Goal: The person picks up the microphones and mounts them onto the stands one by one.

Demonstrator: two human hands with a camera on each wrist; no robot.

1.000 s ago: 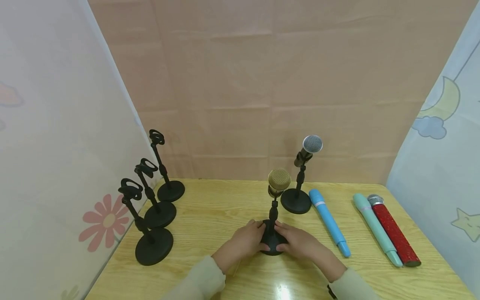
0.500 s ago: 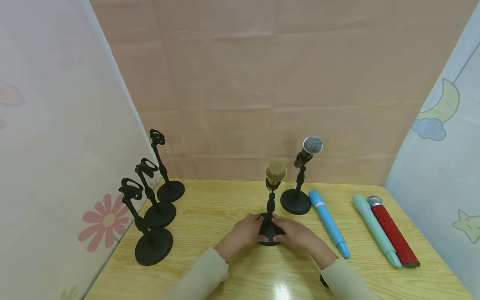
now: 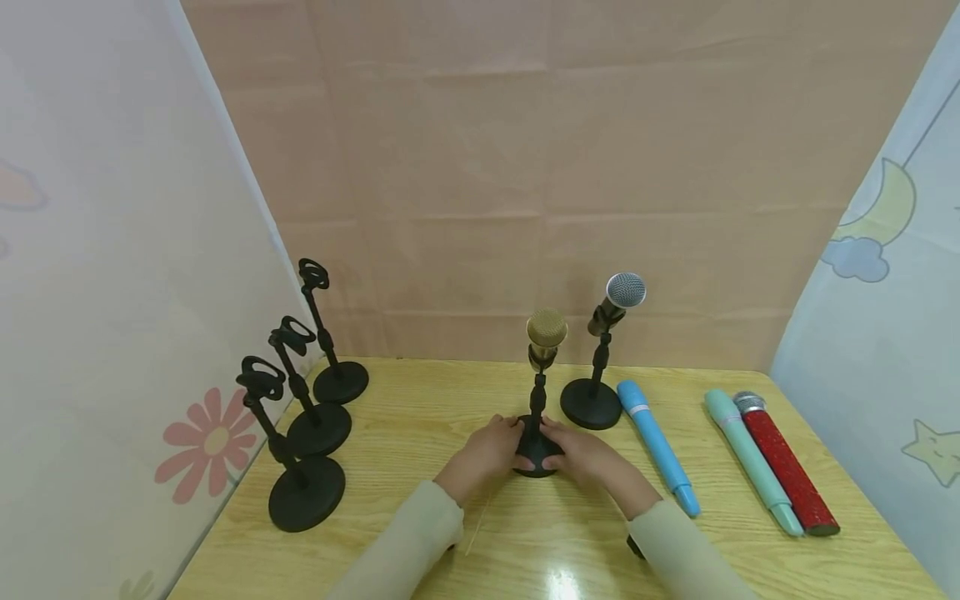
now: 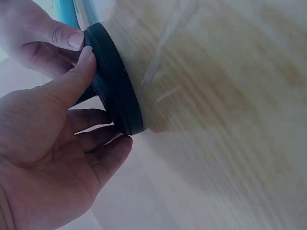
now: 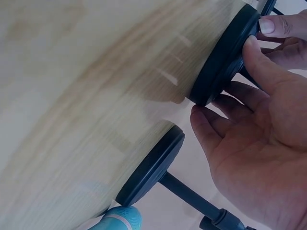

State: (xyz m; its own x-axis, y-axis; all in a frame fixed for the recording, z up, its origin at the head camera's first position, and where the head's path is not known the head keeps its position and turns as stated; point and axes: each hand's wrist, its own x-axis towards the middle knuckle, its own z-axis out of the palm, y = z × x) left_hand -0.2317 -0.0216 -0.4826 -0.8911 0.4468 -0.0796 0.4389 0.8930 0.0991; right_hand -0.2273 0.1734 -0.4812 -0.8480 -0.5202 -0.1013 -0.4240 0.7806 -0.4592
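A gold-headed microphone (image 3: 547, 328) sits upright in the clip of a black desk stand (image 3: 538, 398), whose round base (image 4: 116, 86) rests on the table. My left hand (image 3: 491, 450) grips the left edge of that base, thumb at the near side and fingers curled round the rim. On the opposite edge my right hand (image 3: 588, 457) holds it the same way. Both thumbs lie close together on the base in the wrist views. Just behind to the right, a silver-headed microphone (image 3: 626, 290) is mounted on another black stand (image 3: 592, 404).
Three black stands with bare clips, one of them a near stand (image 3: 307, 492), line the left side of the wooden table (image 3: 390, 517). A blue microphone (image 3: 660, 446), a mint microphone (image 3: 753, 462) and a red glittery microphone (image 3: 786, 462) lie at right. A brown backdrop (image 3: 465, 167) rises behind.
Both hands have slid the stand with the gold-headed microphone away from me and slightly left across the table. The other stands and the lying microphones stay where they were.
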